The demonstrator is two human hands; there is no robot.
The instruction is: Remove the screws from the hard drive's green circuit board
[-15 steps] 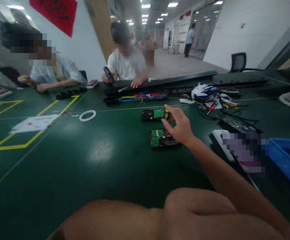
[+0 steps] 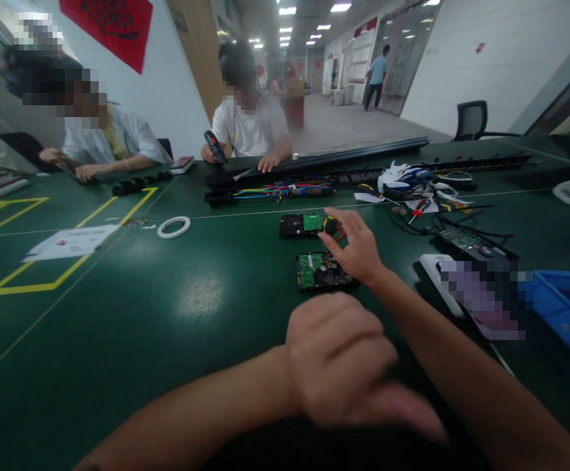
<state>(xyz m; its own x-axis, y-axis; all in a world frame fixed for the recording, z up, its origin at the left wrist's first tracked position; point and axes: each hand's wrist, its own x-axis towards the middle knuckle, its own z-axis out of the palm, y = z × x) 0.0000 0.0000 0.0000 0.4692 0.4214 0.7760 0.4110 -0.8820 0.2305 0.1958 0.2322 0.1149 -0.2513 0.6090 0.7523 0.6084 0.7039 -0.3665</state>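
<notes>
My right hand [image 2: 358,247] has its thumb and fingers closed around a small yellow-and-black piece that looks like a screwdriver handle [image 2: 330,226]. It is at the right end of the farther hard drive [image 2: 302,226], a black case with a green circuit board. The nearer hard drive [image 2: 321,270] lies just below that hand, green board up, its right end partly covered. My left hand [image 2: 341,356] is in front of the nearer drive, above the table, fingers curled in and thumb stretched to the right. Its palm side is hidden, so anything inside cannot be seen.
A white ring [image 2: 173,227] lies left on the green table. Ahead are bundled wires [image 2: 275,192] and a long black rail [image 2: 358,154]; a co-worker there holds a power tool [image 2: 214,146]. To the right are white-blue gloves [image 2: 402,176], a red screwdriver [image 2: 419,208] and a blue bin [image 2: 567,307].
My left hand has come up and forward from the bottom edge, closer to the nearer drive. My right hand stays in place, its grip on the yellow-and-black handle turned slightly.
</notes>
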